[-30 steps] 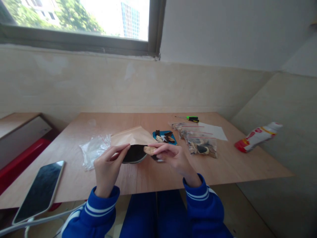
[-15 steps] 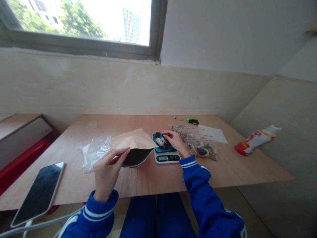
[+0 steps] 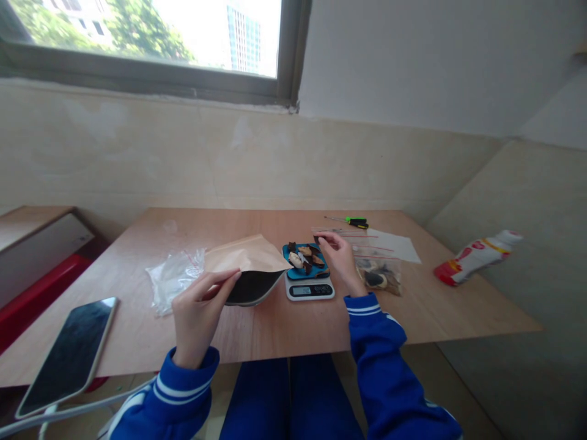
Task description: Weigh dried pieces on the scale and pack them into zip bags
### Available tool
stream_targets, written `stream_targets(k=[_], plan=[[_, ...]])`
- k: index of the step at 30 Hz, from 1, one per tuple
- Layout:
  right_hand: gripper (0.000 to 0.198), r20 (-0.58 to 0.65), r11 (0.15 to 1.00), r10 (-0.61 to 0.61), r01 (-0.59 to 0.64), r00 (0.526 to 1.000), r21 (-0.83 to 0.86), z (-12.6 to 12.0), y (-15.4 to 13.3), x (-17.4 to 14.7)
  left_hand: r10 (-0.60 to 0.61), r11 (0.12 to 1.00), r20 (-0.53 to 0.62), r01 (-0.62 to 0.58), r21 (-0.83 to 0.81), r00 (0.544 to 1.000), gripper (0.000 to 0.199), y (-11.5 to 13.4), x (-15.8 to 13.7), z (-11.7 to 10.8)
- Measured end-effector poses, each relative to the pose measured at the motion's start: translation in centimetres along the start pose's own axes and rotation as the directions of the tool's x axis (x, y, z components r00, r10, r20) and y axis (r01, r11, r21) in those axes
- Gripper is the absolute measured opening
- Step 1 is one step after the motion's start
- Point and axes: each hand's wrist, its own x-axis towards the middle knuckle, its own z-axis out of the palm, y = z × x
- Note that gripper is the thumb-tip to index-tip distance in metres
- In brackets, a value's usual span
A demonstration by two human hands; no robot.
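My left hand pinches the near rim of a brown paper bag, which lies tilted with its dark mouth facing me. The bag's right corner reaches the edge of a small white kitchen scale. On the scale's blue top sit several brown, black and cream pieces that look like dried mushroom. Right of the scale, my right hand is raised with thumb and fingertips closed on a small dark piece. The scale's display is lit, but its digits are too small to read.
Zip bags of similar pieces lie behind and right of my right hand, with white paper beyond. A green-black screwdriver is at the back. A bottle stands right; clear plastic and a cabled phone lie left.
My right hand has lifted off the scale's top and moved right and slightly up with a small dark piece, uncovering more pieces there. My left hand keeps holding the paper bag.
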Motion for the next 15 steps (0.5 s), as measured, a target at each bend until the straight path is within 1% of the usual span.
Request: stream_targets(k=[2, 5, 9, 11, 13, 15], plan=[[0.026, 0.024, 0.999, 0.022, -0.021, 0.999, -0.043, -0.1, 0.4, 0.0, -0.001, 1.000, 0.010, 0.001, 0.002, 1.000, 0.012, 0.0, 0.0, 0.1], [0.022, 0.089, 0.993, 0.078, -0.069, 0.993, -0.099, 0.6, 1.3, 0.1, 0.004, 1.000, 0.015, -0.004, 0.008, 1.000, 0.012, -0.1, -0.1, 0.1], [0.016, 0.139, 0.990, 0.119, -0.107, 0.983, -0.096, 1.8, 1.5, -0.1, 0.005, 1.000, 0.017, -0.005, 0.008, 1.000, 0.012, 0.0, -0.1, 0.0], [0.016, 0.153, 0.990, 0.124, -0.111, 0.980, -0.087, 2.0, 0.6, -0.3, -0.006, 1.000, 0.009, 0.006, -0.001, 1.000, 0.012, 0.2, -0.1, -0.1], [0.018, 0.151, 0.995, 0.092, -0.085, 0.984, -0.052, 1.7, -1.0, -0.6, -0.019, 1.000, -0.010, 0.019, -0.011, 1.000, 0.012, 0.3, -0.1, -0.2], [0.020, 0.145, 0.997, 0.051, -0.060, 0.988, 0.056, 1.0, -3.1, -1.3, -0.026, 1.000, -0.024, 0.026, -0.016, 0.999, 0.012, 0.5, 0.0, -0.1]])
